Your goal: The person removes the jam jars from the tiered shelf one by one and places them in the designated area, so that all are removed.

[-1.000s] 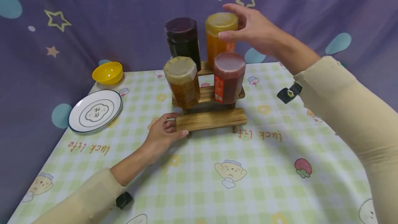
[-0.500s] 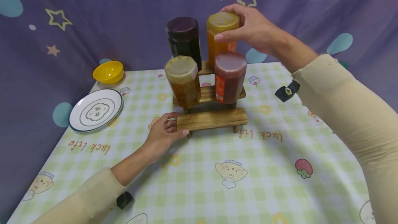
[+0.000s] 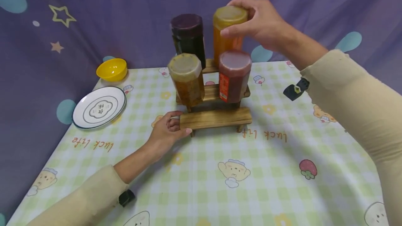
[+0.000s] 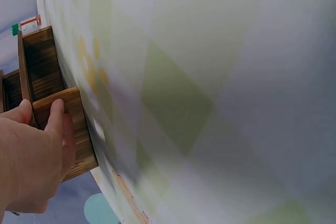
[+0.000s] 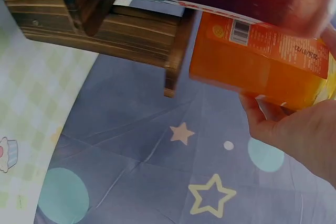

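A three-step wooden stand (image 3: pixel 216 118) bears several octagonal jars. My right hand (image 3: pixel 267 22) grips the lid end of a jar of orange contents with a yellow lid (image 3: pixel 227 39) at the back right; its orange label and barcode show in the right wrist view, its base close to the top step. Beside it stands a dark jar (image 3: pixel 190 41). On the middle step are an amber jar with a pale lid (image 3: pixel 186 81) and a dark red jar (image 3: pixel 233 76). My left hand (image 3: pixel 164 132) holds the left end of the bottom step, thumb in front; the left wrist view shows fingers under the board.
To the left, a white plate with a dark rim (image 3: pixel 84 119) lies on the checked tablecloth (image 3: pixel 194 184). A yellow bowl (image 3: pixel 112 74) stands behind the plate. A purple patterned curtain (image 3: pixel 150 20) hangs right behind the table's back edge.
My right hand has closed round the orange jar's lid and raised the jar slightly. The left hand stays at the stand's bottom step. The whole head view has shifted a little.
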Action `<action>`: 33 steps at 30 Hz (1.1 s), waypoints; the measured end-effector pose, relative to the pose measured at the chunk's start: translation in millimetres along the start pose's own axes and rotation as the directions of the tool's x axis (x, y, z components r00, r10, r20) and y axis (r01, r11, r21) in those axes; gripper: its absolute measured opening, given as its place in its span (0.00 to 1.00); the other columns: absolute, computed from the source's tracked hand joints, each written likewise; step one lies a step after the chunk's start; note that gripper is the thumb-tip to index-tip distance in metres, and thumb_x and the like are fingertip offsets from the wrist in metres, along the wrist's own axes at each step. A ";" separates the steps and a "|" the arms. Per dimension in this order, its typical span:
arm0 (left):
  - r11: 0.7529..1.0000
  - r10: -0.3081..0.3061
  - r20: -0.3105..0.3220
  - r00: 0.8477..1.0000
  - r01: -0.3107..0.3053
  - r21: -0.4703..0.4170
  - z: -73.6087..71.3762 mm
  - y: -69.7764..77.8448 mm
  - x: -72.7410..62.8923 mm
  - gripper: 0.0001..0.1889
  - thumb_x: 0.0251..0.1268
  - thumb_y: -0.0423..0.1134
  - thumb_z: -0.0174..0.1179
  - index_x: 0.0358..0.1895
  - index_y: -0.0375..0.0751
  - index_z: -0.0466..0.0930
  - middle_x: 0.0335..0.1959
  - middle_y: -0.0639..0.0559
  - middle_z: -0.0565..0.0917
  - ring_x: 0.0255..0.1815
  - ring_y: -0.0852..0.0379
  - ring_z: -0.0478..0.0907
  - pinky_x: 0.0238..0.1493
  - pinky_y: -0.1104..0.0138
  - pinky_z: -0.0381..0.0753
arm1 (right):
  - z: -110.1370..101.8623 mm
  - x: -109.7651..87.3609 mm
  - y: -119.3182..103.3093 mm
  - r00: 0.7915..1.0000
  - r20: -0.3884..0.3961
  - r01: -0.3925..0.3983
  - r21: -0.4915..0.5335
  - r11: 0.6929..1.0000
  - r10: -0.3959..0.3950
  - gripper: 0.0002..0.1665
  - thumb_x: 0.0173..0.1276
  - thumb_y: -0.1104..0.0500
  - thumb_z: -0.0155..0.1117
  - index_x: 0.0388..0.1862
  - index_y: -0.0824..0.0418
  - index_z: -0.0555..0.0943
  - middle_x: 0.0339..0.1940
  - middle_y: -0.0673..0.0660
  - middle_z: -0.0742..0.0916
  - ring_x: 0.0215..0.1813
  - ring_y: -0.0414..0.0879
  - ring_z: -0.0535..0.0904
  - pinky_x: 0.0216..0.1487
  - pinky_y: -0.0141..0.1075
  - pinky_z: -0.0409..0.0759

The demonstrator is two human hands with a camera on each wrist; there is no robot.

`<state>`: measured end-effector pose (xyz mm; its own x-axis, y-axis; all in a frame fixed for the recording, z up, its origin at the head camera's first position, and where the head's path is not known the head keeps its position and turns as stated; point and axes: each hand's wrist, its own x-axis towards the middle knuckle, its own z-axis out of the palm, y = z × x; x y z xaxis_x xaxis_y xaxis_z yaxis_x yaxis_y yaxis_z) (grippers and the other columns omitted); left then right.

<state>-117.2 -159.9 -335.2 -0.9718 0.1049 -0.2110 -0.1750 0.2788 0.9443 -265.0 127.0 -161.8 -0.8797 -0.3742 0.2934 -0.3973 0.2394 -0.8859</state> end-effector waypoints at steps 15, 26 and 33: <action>1.000 -0.027 0.017 0.999 0.027 0.010 -3.3 -2.7 -3.3 0.36 0.58 0.36 0.69 0.68 0.45 0.62 0.55 0.45 0.74 0.50 0.54 0.70 0.46 0.70 0.77 | -38.6 -13.9 -6.7 0.992 -0.128 0.048 0.213 0.976 -0.021 0.30 0.52 0.69 0.75 0.55 0.64 0.77 0.46 0.59 0.79 0.46 0.51 0.74 0.44 0.31 0.78; 1.000 -0.027 0.013 1.000 0.027 0.003 -2.1 -1.8 -2.3 0.35 0.58 0.35 0.69 0.68 0.44 0.62 0.55 0.44 0.75 0.51 0.53 0.71 0.46 0.69 0.77 | -65.1 -36.4 5.8 0.973 -0.224 0.009 0.282 0.959 0.057 0.28 0.51 0.72 0.75 0.52 0.65 0.78 0.46 0.57 0.80 0.47 0.49 0.74 0.42 0.24 0.79; 1.000 -0.023 0.003 1.000 0.023 -0.012 -0.6 -4.1 -1.1 0.35 0.57 0.33 0.69 0.68 0.44 0.63 0.50 0.47 0.73 0.41 0.56 0.65 0.39 0.71 0.74 | -74.0 -47.7 23.1 0.964 -0.243 -0.032 0.306 0.952 0.110 0.30 0.50 0.74 0.75 0.53 0.65 0.77 0.47 0.56 0.80 0.48 0.48 0.75 0.43 0.23 0.79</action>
<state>-115.5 -161.8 -338.7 -0.9670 0.1012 -0.2337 -0.1995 0.2698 0.9420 -251.6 216.6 -169.7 -0.9551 -0.1166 0.2725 -0.2704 -0.0340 -0.9621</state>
